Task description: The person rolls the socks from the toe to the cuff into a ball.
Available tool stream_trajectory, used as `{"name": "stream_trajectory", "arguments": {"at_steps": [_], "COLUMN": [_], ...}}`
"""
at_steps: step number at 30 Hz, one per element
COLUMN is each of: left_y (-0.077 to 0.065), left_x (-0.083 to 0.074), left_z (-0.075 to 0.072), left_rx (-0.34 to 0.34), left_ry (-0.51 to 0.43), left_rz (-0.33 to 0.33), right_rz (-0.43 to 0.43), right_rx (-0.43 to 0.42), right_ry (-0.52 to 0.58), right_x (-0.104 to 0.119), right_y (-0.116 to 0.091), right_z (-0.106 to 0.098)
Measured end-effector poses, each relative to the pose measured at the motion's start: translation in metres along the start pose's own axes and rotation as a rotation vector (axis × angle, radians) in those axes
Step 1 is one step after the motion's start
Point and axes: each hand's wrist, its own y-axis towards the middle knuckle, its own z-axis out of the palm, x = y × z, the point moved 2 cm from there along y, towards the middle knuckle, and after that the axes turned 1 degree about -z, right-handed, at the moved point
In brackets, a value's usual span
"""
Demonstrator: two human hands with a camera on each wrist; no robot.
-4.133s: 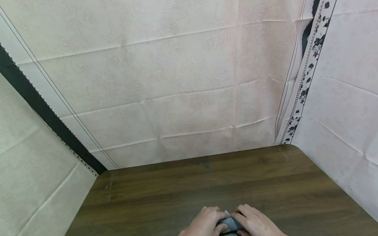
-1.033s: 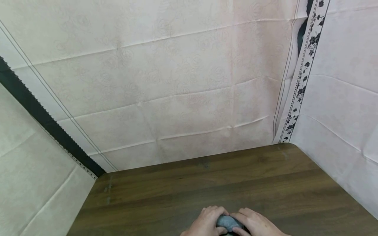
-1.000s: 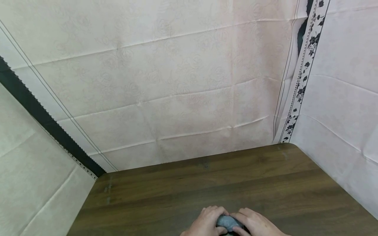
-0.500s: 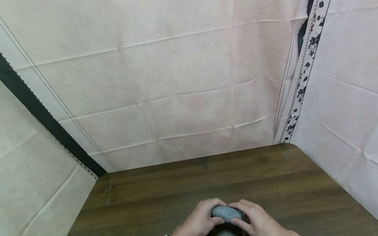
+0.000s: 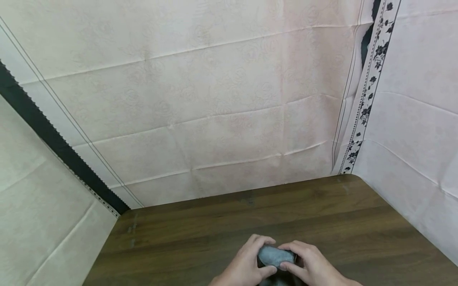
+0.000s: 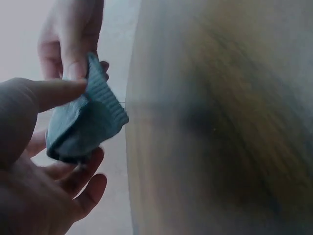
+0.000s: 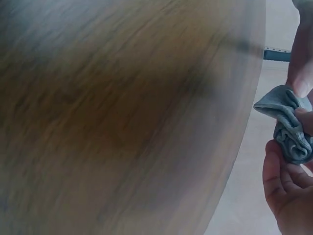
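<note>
Wooden tabletop (image 5: 186, 230) beyond, left grip (image 5: 247, 262) and right grip (image 5: 310, 262), half closed, pinch bluish cloth (image 5: 272, 255), higher in view than before.

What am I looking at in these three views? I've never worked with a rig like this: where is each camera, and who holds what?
There is no machine here: a person works with two bare hands. The widest picture comes from a camera worn on the head, looking forward and down. The other two come from cameras on the wrists, each showing the work close up.

The left hand and right hand together hold a blue-grey cloth; the left wrist view shows its ribbed edge. What item it is, I can't say for certain.

The wood-patterned tabletop has a few faint marks, and pale sheets surround its far end.
</note>
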Motion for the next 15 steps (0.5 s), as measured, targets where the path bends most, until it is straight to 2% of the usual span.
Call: {"name": "stream_trajectory", "arguments": {"at_steps": [4, 7, 10, 15], "left_y": [0.0004, 0.0005, 0.0006, 0.0003], "left_x": [-0.0041, -0.0054, -0.0048, -0.0022], "left_z": [0.0052, 0.0072, 0.0073, 0.0064], "left_rx": [-0.098, -0.173, -0.213, -0.236], "left_ry": [0.237, 0.345, 0.366, 0.292], "left_rz": [0.116, 0.175, 0.198, 0.184], "right_rz": [0.094, 0.13, 0.147, 0.178], "right_rx": [0.01, 0.018, 0.026, 0.02], "right_ry": [0.095, 0.153, 0.174, 0.175], "right_x": [-0.002, -0.0025, -0.0029, -0.0033], "right_y": [0.0017, 0.0035, 0.0045, 0.0041], "right_z": [-0.0004, 0.0004, 0.0003, -0.0006]}}
